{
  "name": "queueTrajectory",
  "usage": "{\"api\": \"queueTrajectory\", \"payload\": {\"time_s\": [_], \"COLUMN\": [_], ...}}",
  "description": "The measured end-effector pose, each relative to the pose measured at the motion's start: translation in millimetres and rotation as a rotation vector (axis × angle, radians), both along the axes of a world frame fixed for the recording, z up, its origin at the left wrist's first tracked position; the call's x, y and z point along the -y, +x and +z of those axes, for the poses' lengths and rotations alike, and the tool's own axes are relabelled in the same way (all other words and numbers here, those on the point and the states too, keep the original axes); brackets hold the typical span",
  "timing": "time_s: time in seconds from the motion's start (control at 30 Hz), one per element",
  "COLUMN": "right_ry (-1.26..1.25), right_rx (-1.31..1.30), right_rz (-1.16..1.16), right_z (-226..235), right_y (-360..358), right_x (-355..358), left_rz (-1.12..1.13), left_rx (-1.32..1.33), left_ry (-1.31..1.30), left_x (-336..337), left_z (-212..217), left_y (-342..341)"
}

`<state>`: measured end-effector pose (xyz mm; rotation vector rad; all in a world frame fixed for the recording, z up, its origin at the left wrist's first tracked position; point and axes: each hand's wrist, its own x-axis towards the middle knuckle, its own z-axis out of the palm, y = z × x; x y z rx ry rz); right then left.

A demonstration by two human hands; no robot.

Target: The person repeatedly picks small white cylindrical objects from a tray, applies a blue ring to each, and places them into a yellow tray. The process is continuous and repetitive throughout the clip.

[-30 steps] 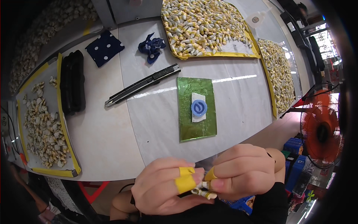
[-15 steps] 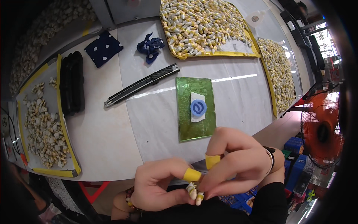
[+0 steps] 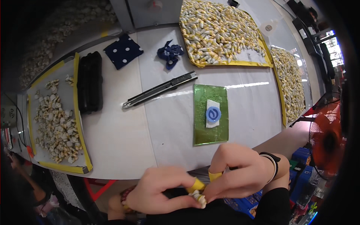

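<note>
small pale piece (image 3: 200, 198) pinched at the near edge, below the table rim | my left hand (image 3: 159, 191) and right hand (image 3: 240, 176) both closed on it, yellow finger caps touching | green mat (image 3: 210, 114) just beyond | black utility knife (image 3: 159, 90) farther left

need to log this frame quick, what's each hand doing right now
Left hand: closed, pinching the small pale piece with the right.
Right hand: closed on the same piece, yellow fingertip covers on.
</note>
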<state>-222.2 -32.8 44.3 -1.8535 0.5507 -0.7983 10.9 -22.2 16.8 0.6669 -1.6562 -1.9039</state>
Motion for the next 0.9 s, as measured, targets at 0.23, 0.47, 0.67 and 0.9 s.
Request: {"api": "queueTrajectory", "payload": {"time_s": [0.23, 0.47, 0.67, 0.9], "right_ry": [-0.083, -0.048, -0.134, -0.106], "right_rx": [-0.112, -0.165, -0.163, -0.225], "right_rz": [-0.276, -0.393, -0.389, -0.575], "right_z": [2.2, -3.1, -2.0, 0.9], "right_y": [-37.1, -57.1, -57.0, -79.4], "right_x": [-12.8, -25.2, -28.3, -50.1], "left_rz": [1.235, 0.84, 0.447, 0.461], "left_rx": [0.743, 1.253, 1.116, 1.282], "left_ry": [-0.721, -0.917, -1.215, -1.072], "left_x": [-9.3, 102.0, 224.1, 289.4], "left_z": [40.9, 58.6, 45.2, 17.5], "left_y": [145.7, 164.1, 88.7, 100.1]}}
